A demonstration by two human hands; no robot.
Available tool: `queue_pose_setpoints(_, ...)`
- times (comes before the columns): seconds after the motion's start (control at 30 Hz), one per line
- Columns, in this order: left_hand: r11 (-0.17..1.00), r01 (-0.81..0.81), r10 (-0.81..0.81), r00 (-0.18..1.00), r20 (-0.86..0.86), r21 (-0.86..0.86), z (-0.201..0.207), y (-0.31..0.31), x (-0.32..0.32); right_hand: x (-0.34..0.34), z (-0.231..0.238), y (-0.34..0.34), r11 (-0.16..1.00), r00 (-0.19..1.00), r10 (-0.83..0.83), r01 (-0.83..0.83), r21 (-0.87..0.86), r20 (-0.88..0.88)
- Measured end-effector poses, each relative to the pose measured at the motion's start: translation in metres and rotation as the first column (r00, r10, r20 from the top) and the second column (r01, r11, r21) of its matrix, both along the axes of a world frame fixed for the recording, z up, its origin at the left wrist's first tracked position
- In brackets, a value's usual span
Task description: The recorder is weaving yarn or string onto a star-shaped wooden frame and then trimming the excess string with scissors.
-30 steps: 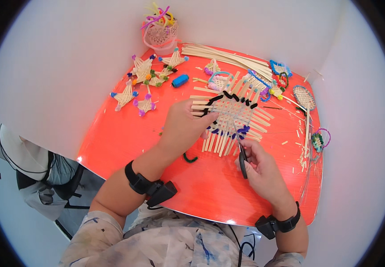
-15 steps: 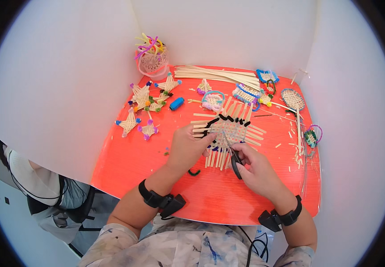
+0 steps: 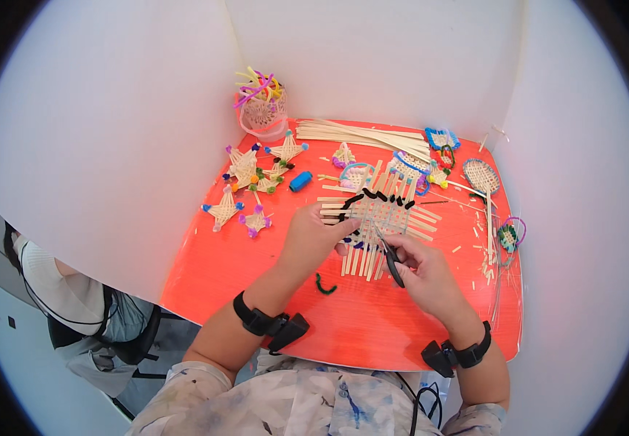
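Note:
A small mat woven of pale flat strips [image 3: 387, 211] lies before me, its strip ends sticking out on all sides. Black fuzzy pipe cleaner runs along its far and left edges, with dark blue pieces near its front. My left hand [image 3: 311, 238] pinches the mat's left edge, thumb on top. In my right hand [image 3: 429, 277] is a pair of scissors with black handles [image 3: 394, 267]; their thin blades point up-left over the weave. Whether the tips touch a strip I cannot tell. A short dark green pipe cleaner [image 3: 324, 286] lies just in front of my left hand.
Several woven stars [image 3: 242, 166] with coloured tips lie left, near a blue spool [image 3: 300, 181]. Loose strips [image 3: 358, 134] and a pink basket of pipe cleaners [image 3: 265, 120] stand at the back. A round woven fan [image 3: 481, 177] and small trimmings are at the right. White panels [image 3: 372, 58] enclose the red table [image 3: 271, 312].
The whole view has shifted slightly, so the table sits a little lower and farther right. Both hands keep their holds on the mat and scissors.

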State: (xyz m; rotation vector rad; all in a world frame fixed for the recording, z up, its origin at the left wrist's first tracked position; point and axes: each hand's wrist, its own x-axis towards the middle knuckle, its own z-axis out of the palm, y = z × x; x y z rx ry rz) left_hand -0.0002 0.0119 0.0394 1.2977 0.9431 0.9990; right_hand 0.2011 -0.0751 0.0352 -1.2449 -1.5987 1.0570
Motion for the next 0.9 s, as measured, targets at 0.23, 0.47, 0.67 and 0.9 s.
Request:
queue_pose_setpoints(0.23, 0.999, 0.027, -0.025, 0.998, -0.054, 0.038, 0.002, 0.0, 0.005, -0.003, 0.001, 0.003, 0.992, 0.999, -0.029, 0.026, 0.119, 0.02)
queue_pose_setpoints(0.47, 1.0, 0.024, -0.024, 1.0, 0.001, 0.004, -0.013, 0.006, 0.003, -0.008, -0.006, 0.007, 0.998, 0.991, -0.044, 0.037, -0.057, -0.129)
queue_pose_setpoints(0.67, 1.0, 0.017, -0.017, 0.999, -0.033, 0.013, -0.02, 0.01, 0.004, -0.005, -0.013, 0.012, 1.0, 0.994, -0.029, 0.028, -0.015, -0.101)
queue_pose_setpoints(0.9, 1.0, -0.011, 0.011, 1.0, -0.016, 0.0, -0.022, 0.008, 0.007, -0.003, -0.015, 0.008, 0.998, 0.995, 0.027, -0.032, -0.048, -0.1)
